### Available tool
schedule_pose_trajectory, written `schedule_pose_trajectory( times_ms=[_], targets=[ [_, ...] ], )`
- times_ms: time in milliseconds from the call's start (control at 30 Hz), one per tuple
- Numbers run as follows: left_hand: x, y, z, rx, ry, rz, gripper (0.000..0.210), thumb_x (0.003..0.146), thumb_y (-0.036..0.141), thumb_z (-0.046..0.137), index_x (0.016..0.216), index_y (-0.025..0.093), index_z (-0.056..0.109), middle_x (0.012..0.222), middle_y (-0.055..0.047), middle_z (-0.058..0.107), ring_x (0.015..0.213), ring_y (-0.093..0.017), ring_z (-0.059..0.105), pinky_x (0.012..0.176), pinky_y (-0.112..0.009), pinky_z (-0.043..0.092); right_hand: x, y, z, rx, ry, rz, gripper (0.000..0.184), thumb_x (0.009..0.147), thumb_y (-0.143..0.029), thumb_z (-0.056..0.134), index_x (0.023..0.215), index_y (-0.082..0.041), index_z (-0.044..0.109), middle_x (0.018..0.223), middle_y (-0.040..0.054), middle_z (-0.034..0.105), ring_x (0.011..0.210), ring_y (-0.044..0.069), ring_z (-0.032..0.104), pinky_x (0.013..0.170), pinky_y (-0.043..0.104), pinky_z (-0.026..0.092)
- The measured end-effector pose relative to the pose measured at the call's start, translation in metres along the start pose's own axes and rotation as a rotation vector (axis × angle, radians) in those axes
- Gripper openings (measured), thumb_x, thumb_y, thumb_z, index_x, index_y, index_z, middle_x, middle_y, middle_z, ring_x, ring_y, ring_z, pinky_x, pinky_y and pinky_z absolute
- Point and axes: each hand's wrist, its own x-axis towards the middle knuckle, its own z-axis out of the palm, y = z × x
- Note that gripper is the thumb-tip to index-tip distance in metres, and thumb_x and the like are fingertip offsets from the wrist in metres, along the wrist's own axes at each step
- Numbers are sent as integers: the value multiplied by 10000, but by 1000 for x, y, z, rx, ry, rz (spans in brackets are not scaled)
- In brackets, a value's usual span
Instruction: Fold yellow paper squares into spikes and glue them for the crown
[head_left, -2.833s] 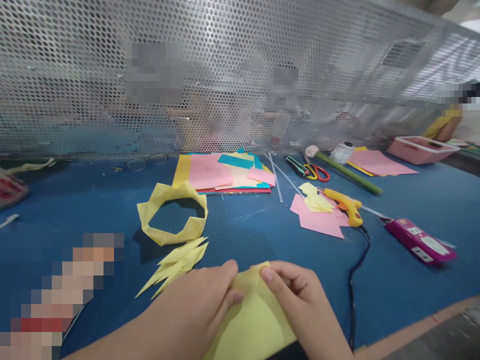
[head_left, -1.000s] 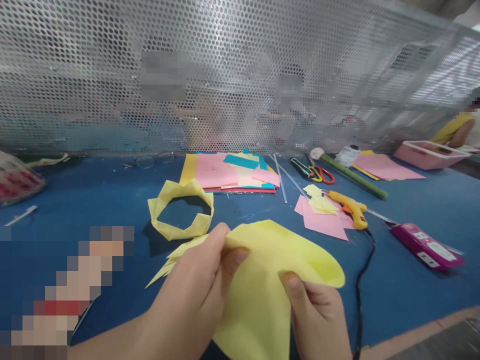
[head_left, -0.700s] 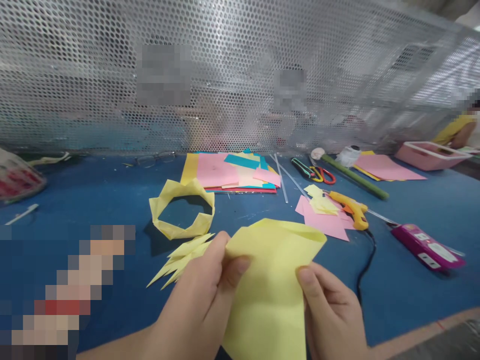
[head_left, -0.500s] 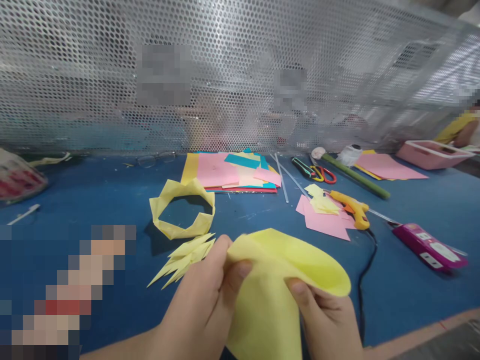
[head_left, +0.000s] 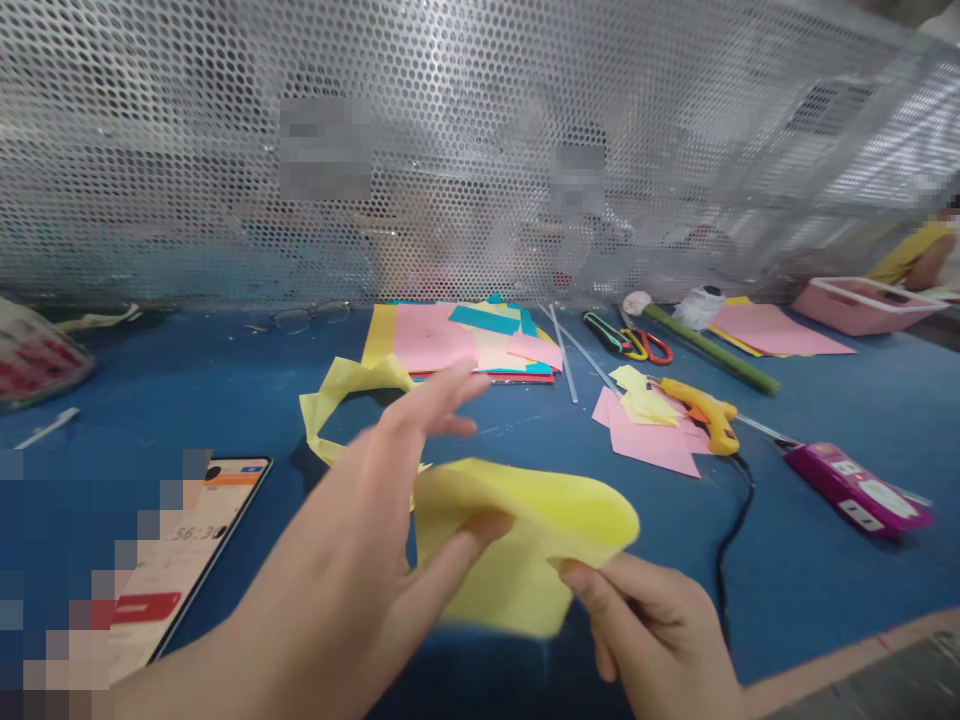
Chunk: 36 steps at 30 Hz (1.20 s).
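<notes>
A yellow paper sheet (head_left: 517, 590), its top curled over into a bright fold, hangs in front of me above the table. My right hand (head_left: 649, 615) pinches its right side between thumb and fingers. At the left, my left hand (head_left: 367, 510) has its fingers spread and raised off the sheet, while its thumb rests against the paper. Just beyond that hand lies a ring of folded yellow paper (head_left: 326, 400), partly covered by the fingers. The pointed folded paper pieces beside the ring are almost wholly hidden.
A phone (head_left: 214, 530) lies at left. Behind are stacked coloured papers (head_left: 427, 340), a cutter (head_left: 606, 333), scissors (head_left: 656, 347) and a green stem (head_left: 712, 350). At right are a yellow glue gun (head_left: 709, 412), its black cord, pink paper scraps (head_left: 649, 445) and a purple power strip (head_left: 859, 490).
My left hand has loosened its pinch and spread its fingers upward. The yellow sheet has shifted left and its lower end has swung up. My right hand keeps its pinch.
</notes>
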Motion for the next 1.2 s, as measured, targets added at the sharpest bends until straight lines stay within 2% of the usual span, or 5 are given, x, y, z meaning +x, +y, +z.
schedule_pose_trajectory(
  times_ms=[167, 333, 767, 1000, 1200],
  targets=[
    [-9, 12, 3, 367, 31, 484, 328, 948, 138, 389, 1167, 263, 599, 1299, 25, 596, 1283, -168, 464, 1179, -465, 128, 18, -17, -5, -227, -131, -305, 380, 926, -164, 449, 547, -178, 445, 474, -56, 435, 464, 77, 407, 530, 203, 362],
    [-23, 20, 10, 310, -25, 366, 187, 880, 363, 550, 1046, 318, 622, 1000, 23, 694, 1137, -216, 585, 1064, -478, 376, 18, -25, -4, -388, -69, -554, 251, 829, -37, 427, 629, -177, 480, 505, -56, 472, 470, 88, 412, 580, 261, 337],
    [-19, 16, 3, 270, -48, 316, 183, 871, 410, 512, 965, 295, 619, 851, 17, 661, 967, -186, 618, 1055, -480, 397, 17, -30, -11, -531, -70, -625, 287, 1004, -171, 405, 870, -170, 658, 509, -69, 537, 472, 92, 459, 612, 310, 266],
    [-13, 20, -1, 426, -72, 539, 279, 905, 123, 397, 897, 243, 649, 834, 54, 682, 857, -107, 611, 1180, -400, 173, 16, -27, -16, -537, -37, -661, 308, 953, -125, 458, 696, -178, 618, 467, -64, 503, 466, 97, 442, 625, 317, 262],
    [-2, 14, 2, 447, -51, 507, 212, 873, 74, 440, 828, 193, 609, 782, 51, 681, 801, -128, 592, 1163, -422, 108, 9, -10, -24, -574, 89, -606, 126, 922, -188, 580, 1004, -210, 672, 641, -45, 687, 507, 109, 525, 723, 344, 307]
  ],
)
